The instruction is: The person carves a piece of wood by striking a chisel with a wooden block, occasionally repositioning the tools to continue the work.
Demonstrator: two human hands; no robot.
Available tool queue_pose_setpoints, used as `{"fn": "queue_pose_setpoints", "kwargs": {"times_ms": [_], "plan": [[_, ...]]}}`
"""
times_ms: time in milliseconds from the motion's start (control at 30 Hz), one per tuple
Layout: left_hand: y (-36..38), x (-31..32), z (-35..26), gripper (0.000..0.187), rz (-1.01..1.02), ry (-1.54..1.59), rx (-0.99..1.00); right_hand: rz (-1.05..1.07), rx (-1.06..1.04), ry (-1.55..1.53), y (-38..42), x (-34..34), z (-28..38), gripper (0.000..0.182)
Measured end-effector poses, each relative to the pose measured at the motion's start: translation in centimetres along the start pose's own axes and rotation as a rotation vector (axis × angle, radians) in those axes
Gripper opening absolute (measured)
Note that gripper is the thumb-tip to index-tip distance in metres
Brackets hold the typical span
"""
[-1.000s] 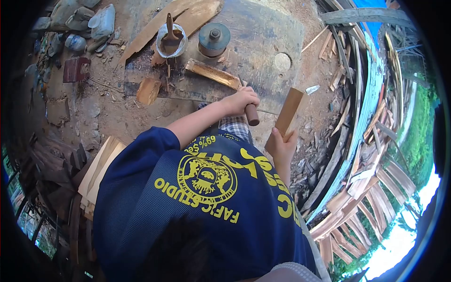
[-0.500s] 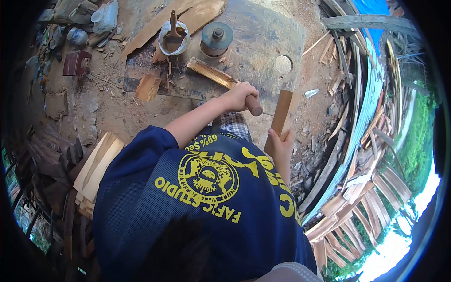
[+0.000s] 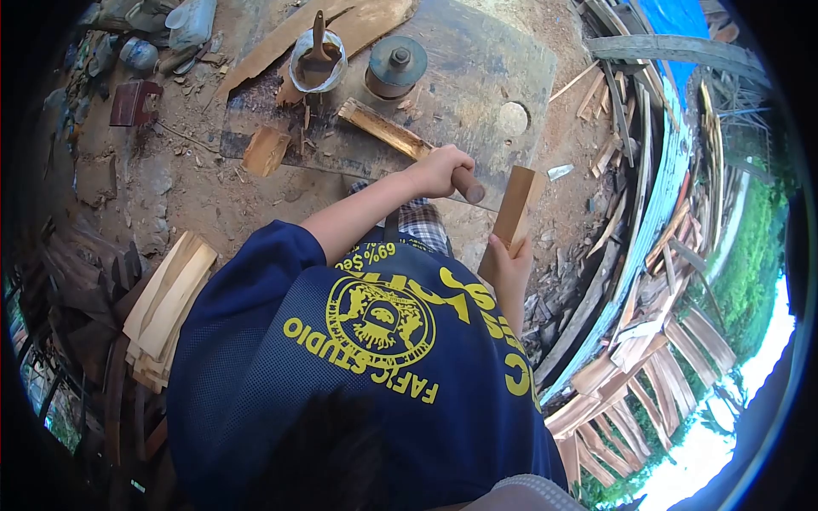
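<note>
My left hand is closed around the round brown wooden handle of a tool. In line with it, a long yellowish-brown piece with dark edges reaches from the fist over the low board; I cannot make out what kind of tool this is. My right hand grips the lower part of a rectangular wooden block, held upright, apart from the tool. Beyond my hands, a brush stands in a white tub of brown stuff, beside a round metal-topped object with a central bolt.
The worn board lies on dirt, with a wood chunk at its near left edge. Stacked wood pieces are at my left. Curved planks and split wood line the right. A reddish box sits far left.
My left hand and the tool handle have shifted slightly to the right. The wooden block stays in my right hand, nearly still. The view has moved a little.
</note>
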State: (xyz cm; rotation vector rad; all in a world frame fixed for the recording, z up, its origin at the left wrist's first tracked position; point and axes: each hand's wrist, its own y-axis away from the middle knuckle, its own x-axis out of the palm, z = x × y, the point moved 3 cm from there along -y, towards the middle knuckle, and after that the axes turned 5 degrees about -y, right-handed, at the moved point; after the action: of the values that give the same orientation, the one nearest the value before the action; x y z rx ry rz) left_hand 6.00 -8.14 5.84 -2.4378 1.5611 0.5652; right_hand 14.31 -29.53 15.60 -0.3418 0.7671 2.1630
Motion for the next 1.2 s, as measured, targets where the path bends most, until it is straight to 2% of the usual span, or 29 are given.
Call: {"fn": "queue_pose_setpoints", "kwargs": {"times_ms": [233, 400, 500, 600, 700, 767, 900, 1000, 1033, 1100, 1133, 1200], "plan": [[-1.0, 0.3, 0.6, 0.021, 0.057, 0.015, 0.021, -0.027, -0.033, 0.036, 0.0, -0.6, -0.3, 0.050], [-1.0, -0.6, 0.1, 0.018, 0.102, 0.062, 0.025, -0.043, -0.063, -0.022, 0.4, -1.0, 2.2, 0.051], [-0.7, -0.8, 0.1, 0.020, 0.054, 0.060, 0.068, -0.037, -0.061, -0.079, 0.4, -0.9, 2.8, 0.050], [-0.5, -1.0, 0.3, 0.023, 0.060, 0.074, 0.101, -0.045, -0.071, 0.028, 0.1, -1.0, 2.2, 0.050], [-0.6, -1.2, 1.2, 0.026, 0.150, 0.057, 0.101, -0.005, -0.063, 0.043, 0.4, -0.3, 2.7, 0.050], [-0.8, -1.1, 2.1, 0.023, 0.236, 0.235, -0.012, -0.047, -0.182, 0.016, 1.1, 0.2, 4.6, 0.046], [-0.7, -2.8, 1.1, 0.021, 0.145, 0.290, -0.021, -0.050, -0.272, -0.171, 3.9, -1.5, 10.6, 0.038], [-0.8, -3.1, 1.2, 0.021, 0.186, 0.323, -0.047, 0.110, -0.634, -0.473, 5.9, -3.7, 15.3, 0.044], [-0.9, -3.2, 1.4, 0.021, 0.178, 0.334, -0.058, 0.222, -0.658, -0.628, 5.7, -3.6, 15.2, 0.046], [-1.2, -2.9, 1.4, 0.022, 0.181, 0.351, -0.054, -0.121, -0.371, -0.727, 2.9, -1.1, 2.4, 0.043], [-1.1, -2.9, 1.2, 0.022, 0.202, 0.344, -0.087, 0.051, -0.324, -0.007, 2.1, 2.9, 8.2, 0.046], [-0.8, -2.0, 1.1, 0.022, 0.222, 0.342, -0.112, 0.106, -0.226, 0.298, -0.3, 6.8, 7.2, 0.050]]}}
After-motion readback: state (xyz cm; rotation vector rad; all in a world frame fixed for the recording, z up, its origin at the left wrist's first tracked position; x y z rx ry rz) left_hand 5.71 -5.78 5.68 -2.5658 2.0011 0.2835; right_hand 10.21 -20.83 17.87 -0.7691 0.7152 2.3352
